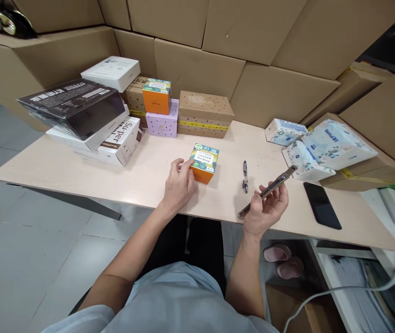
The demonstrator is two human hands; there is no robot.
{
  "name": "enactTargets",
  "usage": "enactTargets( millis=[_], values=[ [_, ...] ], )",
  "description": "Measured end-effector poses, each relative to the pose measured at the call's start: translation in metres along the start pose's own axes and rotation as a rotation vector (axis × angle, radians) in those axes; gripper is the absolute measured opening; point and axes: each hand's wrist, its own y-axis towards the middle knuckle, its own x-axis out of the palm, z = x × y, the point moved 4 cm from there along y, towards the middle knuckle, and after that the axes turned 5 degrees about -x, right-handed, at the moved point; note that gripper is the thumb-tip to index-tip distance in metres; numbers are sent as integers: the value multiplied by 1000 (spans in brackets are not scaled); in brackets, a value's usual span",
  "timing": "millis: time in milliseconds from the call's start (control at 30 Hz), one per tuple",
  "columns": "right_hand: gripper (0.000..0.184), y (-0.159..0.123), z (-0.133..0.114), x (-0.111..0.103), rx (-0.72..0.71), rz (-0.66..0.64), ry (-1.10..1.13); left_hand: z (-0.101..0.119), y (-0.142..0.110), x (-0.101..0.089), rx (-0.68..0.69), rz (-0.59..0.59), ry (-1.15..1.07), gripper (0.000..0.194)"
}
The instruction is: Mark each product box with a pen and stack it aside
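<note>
A small orange box (202, 176) with a green and yellow printed top stands near the front edge of the table. My left hand (179, 185) has its curled fingers against the left side of this box; the thumb is hardly visible. In my right hand (266, 210) is a smartphone (274, 185), held tilted above the table and seen almost edge-on, with the thumb on its near side. A clear pen (245, 176) lies between the orange box and the phone. To the right of my right hand, a second, black smartphone (321, 206) lies flat, its screen dark.
Stacked at left are a black box (75, 104) and several white boxes (110, 71). Behind stand another orange box (156, 99), a lilac box (162, 124) and a brown carton (204, 113). Tissue packs (338, 143) sit at right. A cable (343, 290) hangs at lower right.
</note>
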Motion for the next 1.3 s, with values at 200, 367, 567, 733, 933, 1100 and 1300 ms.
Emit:
enactTargets(
  millis=[200,367,567,733,933,1100,1300],
  values=[
    [74,1,-1,2,46,-3,47,16,3,13,46,4,68,74],
    [73,1,5,0,84,-23,73,17,7,22,33,44,71,62],
    [51,-3,-2,3,429,-94,582,6,2,13,84,82,-39,79],
    [59,-30,-31,31,878,-445,1000,5,-2,14,61,43,-11,78],
    [73,-60,-44,68,1096,-746,1114,9,-4,12,29,-146,-26,41],
    [69,-71,-41,84,1188,-783,1148,8,-1,10,-47,-173,-143,18],
    [65,-69,-43,87,1190,-769,1185,9,-1,9,-126,-244,-105,16]
  ],
)
